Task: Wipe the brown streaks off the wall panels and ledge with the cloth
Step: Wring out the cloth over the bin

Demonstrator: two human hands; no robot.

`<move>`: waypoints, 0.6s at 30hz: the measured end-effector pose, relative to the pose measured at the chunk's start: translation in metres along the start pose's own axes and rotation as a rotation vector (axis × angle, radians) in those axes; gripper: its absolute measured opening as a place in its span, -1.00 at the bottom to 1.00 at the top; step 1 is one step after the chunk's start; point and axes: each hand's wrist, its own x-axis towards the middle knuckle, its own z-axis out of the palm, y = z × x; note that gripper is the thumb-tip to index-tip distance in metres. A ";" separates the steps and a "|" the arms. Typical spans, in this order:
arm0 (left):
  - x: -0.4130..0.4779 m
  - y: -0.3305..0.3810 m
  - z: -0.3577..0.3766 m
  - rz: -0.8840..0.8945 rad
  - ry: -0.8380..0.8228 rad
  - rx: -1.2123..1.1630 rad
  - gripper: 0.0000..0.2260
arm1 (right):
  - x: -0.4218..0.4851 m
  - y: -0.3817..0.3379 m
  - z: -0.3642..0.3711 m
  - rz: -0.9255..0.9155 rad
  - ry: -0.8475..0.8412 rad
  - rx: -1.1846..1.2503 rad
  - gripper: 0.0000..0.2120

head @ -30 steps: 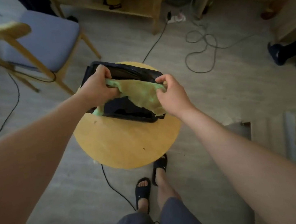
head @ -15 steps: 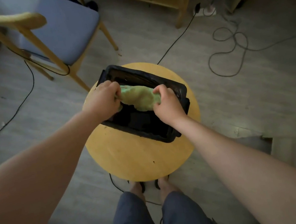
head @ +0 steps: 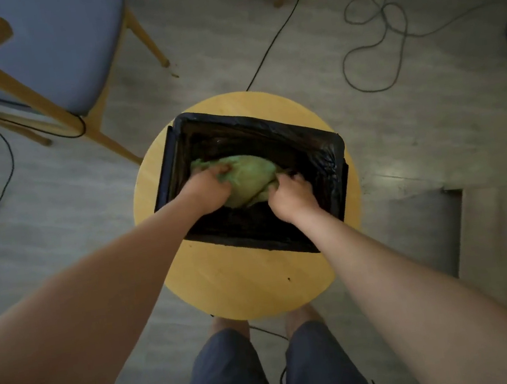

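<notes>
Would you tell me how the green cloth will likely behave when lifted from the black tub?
Probably floppy: the green cloth lies crumpled, gripped by the left hand and right hand. Likely light, unless soaked; whether the black tub holds water cannot be told.

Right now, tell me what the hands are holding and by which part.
Both hold the crumpled green cloth, down inside the black plastic-lined tub: the left hand grips its left end, the right hand its right end.
</notes>
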 end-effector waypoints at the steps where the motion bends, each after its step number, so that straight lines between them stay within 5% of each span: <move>1: 0.006 -0.003 0.001 -0.022 -0.011 -0.044 -0.54 | 0.004 -0.002 0.006 0.027 0.043 0.037 -0.51; 5: 0.018 -0.010 0.004 -0.131 -0.024 -0.333 -0.59 | 0.017 -0.008 0.020 0.288 0.237 0.239 -0.43; 7: 0.024 -0.012 0.006 -0.221 -0.053 -0.541 -0.56 | 0.024 -0.014 0.023 0.324 0.203 0.340 -0.50; 11: 0.041 -0.015 0.018 -0.369 -0.130 -0.946 -0.47 | 0.015 -0.032 0.025 0.071 0.141 0.597 -0.71; 18: 0.040 0.014 0.024 -0.339 -0.159 -1.204 -0.59 | -0.017 -0.067 0.031 -0.255 0.211 0.638 -0.57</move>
